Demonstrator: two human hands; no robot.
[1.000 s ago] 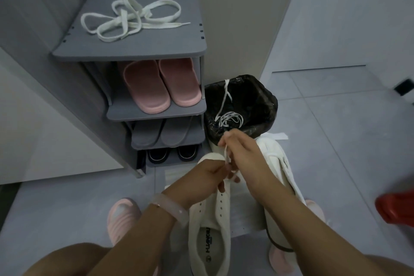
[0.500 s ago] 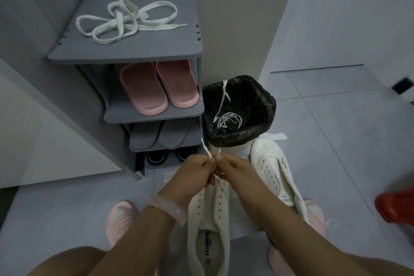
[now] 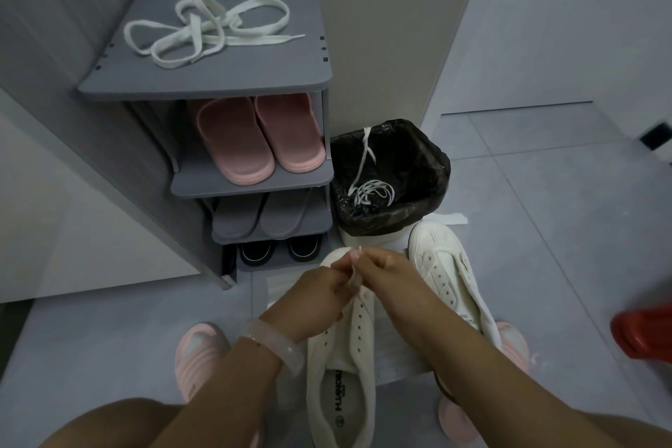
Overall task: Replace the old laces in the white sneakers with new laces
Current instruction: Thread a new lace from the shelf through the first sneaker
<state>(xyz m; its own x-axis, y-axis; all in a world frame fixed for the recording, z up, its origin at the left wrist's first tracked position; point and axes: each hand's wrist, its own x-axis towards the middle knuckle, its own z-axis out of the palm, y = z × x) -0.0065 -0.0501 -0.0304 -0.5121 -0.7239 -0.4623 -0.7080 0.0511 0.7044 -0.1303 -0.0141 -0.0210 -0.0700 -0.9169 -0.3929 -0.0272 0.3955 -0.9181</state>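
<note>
- Left hand (image 3: pixel 320 296) and right hand (image 3: pixel 385 276) pinch a lace (image 3: pixel 354 275) above the near sneaker (image 3: pixel 343 367).
- 2nd sneaker (image 3: pixel 447 265) beside the bin (image 3: pixel 391 178).
- New laces (image 3: pixel 207 31) on the rack (image 3: pixel 218 76).

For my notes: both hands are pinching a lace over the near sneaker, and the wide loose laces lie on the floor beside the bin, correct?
Not quite: the head view shows the wide loose laces lying on the shoe rack's top shelf, not the floor. The rest stands.

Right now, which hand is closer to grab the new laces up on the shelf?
Left. The left hand is on the shoe rack's side; the new laces lie up left. Both hands pinch the lace.
</note>
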